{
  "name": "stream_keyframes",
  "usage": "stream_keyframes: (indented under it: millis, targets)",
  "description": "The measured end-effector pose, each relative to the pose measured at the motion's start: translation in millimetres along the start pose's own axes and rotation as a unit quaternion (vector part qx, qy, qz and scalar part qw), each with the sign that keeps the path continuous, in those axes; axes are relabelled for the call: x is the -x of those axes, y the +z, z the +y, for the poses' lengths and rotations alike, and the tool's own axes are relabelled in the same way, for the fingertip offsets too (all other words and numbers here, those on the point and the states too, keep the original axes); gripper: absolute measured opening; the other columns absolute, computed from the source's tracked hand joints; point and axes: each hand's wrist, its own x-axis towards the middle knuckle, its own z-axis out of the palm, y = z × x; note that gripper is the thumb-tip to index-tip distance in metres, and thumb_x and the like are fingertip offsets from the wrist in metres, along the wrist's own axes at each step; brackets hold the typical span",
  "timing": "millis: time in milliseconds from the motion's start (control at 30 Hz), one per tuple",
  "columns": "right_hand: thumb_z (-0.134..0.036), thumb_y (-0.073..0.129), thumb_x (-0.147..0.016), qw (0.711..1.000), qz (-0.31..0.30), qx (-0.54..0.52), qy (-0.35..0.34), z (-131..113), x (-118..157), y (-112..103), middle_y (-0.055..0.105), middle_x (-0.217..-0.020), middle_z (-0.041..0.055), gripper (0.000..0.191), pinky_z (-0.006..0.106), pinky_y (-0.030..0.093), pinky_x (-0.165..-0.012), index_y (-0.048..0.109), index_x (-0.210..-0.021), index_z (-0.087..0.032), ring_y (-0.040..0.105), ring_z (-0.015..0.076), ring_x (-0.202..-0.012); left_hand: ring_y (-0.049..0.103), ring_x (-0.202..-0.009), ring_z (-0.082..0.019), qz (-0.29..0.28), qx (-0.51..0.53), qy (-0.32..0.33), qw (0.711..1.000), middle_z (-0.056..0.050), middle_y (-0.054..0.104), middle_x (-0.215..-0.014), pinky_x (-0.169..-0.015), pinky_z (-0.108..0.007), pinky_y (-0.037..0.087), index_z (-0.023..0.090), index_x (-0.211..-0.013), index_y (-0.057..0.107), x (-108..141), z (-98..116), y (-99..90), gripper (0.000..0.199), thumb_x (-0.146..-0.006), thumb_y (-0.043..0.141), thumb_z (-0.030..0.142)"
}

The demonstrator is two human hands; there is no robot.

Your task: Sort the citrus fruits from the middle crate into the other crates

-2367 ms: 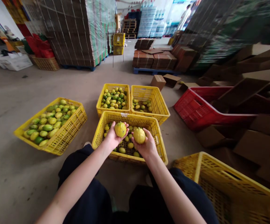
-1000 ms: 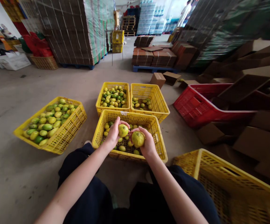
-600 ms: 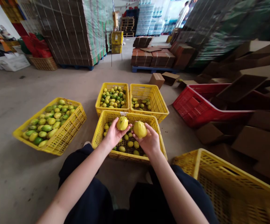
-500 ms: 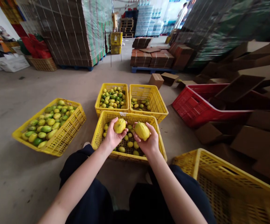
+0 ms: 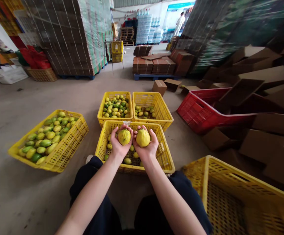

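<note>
Head view: left hand (image 5: 118, 146) cupped the left fruit (image 5: 124, 137), right hand (image 5: 147, 148) the right fruit (image 5: 143, 138), side by side above the near crate (image 5: 163, 152). Long axes couldn't be told.

We look across a grey-brown floor (image 5: 75, 94), blotched darker in places. Ahead of us, a pale back wall (image 5: 159, 9) stands below a grey ribbed panel (image 5: 134, 3), where the light is brightest. A plastic-wrapped left stack (image 5: 92, 36) and right stack (image 5: 212, 29) flank our view, the right side dimmer.
</note>
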Motion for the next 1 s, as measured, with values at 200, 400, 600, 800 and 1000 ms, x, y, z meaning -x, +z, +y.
stream_keyframes:
  millis: [200,400,600,800,1000]
  targets:
    - [-0.028,0.059,-0.074,1.000,-0.004,0.002,0.010,4,-1,2,0.070,-0.079,0.0023,0.016,0.025,0.054,-0.058,0.063,-0.087,-0.018,0.063,0.0139,-0.064,0.065,-0.068,-0.012,0.012,0.011,0.004,1.000,-0.003,0.068,-0.071,-0.070,-0.023,0.054,0.014,-0.078,0.067,1,3,0.1,0.027,-0.086,0.045,0.025]
    - [-0.026,0.056,-0.076,1.000,0.006,0.005,0.026,6,-1,1,0.070,-0.078,0.0026,0.015,0.025,0.055,-0.057,0.062,-0.087,-0.018,0.064,0.0143,-0.063,0.064,-0.067,-0.012,0.012,-0.018,0.013,1.000,-0.005,0.067,-0.071,-0.067,-0.023,0.054,0.014,-0.078,0.067,0,6,-3.0,0.026,-0.085,0.044,0.023]
    - [-0.029,0.045,-0.086,0.997,0.067,-0.003,0.045,10,-5,0,0.069,-0.076,0.0058,0.021,0.036,0.058,-0.070,0.061,-0.091,-0.016,0.066,0.0190,-0.074,0.065,-0.074,-0.016,0.058,-0.015,0.037,0.998,-0.008,0.066,-0.077,-0.073,-0.028,0.053,0.013,-0.078,0.064,-4,6,-7.0,0.024,-0.082,0.044,0.026]
    - [-0.032,0.036,-0.093,0.991,0.126,0.018,0.047,16,-13,-7,0.063,-0.069,0.0054,0.027,0.037,0.059,-0.071,0.056,-0.087,-0.015,0.064,0.0184,-0.071,0.065,-0.078,-0.022,0.115,-0.027,0.032,0.992,-0.012,0.065,-0.085,-0.066,-0.030,0.053,0.013,-0.094,0.062,-6,5,-8.0,0.030,-0.084,0.042,0.033]
    - [-0.038,0.032,-0.095,0.988,0.145,0.036,0.050,15,-16,-10,0.061,-0.072,0.0054,0.032,0.035,0.059,-0.070,0.055,-0.087,-0.016,0.064,0.0180,-0.074,0.062,-0.070,-0.020,0.120,-0.033,0.037,0.991,-0.011,0.063,-0.078,-0.065,-0.030,0.052,0.011,-0.096,0.060,-5,3,-6.5,0.031,-0.083,0.043,0.034]
